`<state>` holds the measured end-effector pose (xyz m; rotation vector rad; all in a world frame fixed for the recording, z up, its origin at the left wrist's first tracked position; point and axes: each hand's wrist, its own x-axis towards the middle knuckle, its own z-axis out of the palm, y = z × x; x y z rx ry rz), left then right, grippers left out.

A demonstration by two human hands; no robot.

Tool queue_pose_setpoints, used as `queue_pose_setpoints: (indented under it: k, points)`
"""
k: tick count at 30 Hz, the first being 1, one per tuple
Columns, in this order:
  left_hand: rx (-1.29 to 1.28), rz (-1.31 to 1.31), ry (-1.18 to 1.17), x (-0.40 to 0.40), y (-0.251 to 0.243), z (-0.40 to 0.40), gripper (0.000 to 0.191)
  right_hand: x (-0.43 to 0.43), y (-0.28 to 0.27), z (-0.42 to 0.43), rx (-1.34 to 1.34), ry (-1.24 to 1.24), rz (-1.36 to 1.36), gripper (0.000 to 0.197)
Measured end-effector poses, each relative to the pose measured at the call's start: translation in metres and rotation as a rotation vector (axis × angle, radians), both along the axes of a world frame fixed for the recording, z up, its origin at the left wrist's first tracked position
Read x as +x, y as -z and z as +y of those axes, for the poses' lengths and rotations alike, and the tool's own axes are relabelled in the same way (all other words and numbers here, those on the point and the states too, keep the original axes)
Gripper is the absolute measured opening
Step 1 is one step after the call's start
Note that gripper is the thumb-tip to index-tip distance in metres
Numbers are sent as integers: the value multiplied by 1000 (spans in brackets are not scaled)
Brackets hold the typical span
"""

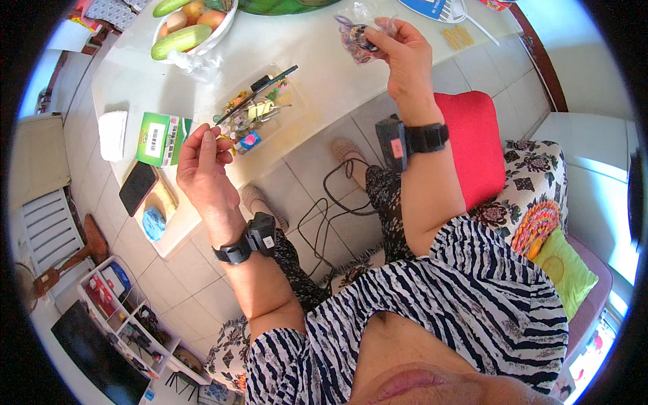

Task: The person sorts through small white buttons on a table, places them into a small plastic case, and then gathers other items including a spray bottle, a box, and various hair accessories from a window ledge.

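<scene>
My right hand (407, 55) is raised over the far right part of the white table (324, 76), gripping a small clear plastic bag (359, 38). Several coloured loops, which look like hair ties, fill the bag. On the other side, my left hand (207, 164) hovers at the near left end of a clear plastic tray (291, 109), fingers curled. A thin dark stick (268, 88) lies across the tray, its lower end by my left fingertips; whether they touch it cannot be told. Beads, metal clips and a small blue box (248, 143) lie inside the tray.
Left of the tray are a green box (159, 139), a white cloth or tissue pack (113, 135), a phone (139, 187) and a blue round item (154, 223). A clear bottle (195, 66) lies by a bowl (228, 25) of produce. A black cable (324, 217) loops near my feet.
</scene>
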<state>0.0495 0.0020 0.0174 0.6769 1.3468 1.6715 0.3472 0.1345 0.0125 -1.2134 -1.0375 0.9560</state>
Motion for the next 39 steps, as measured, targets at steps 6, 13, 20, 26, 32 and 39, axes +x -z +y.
queue_pose_setpoints:
  k: [6, 13, 20, 26, 32, 39]
  points:
    - [68, -61, 138, 21, -36, -7, 30, -82, -36, -46, 48, -464, 361, 30]
    - [220, -282, 190, 10, -31, -3, 22, -128, -43, -70, 45, -692, 464, 40]
    - [252, -394, 109, 6, -38, -9, 17, -143, -36, -80, -128, -914, 377, 37]
    - [287, 136, -10, 3, -42, -12, 61, -138, -41, -74, -183, -901, 652, 32]
    - [476, 986, -32, -1, -65, -20, 41, -138, -39, -75, -100, -930, 605, 32]
    - [455, 676, -34, -4, -59, -28, 19, -132, -29, -69, -83, -903, 380, 35]
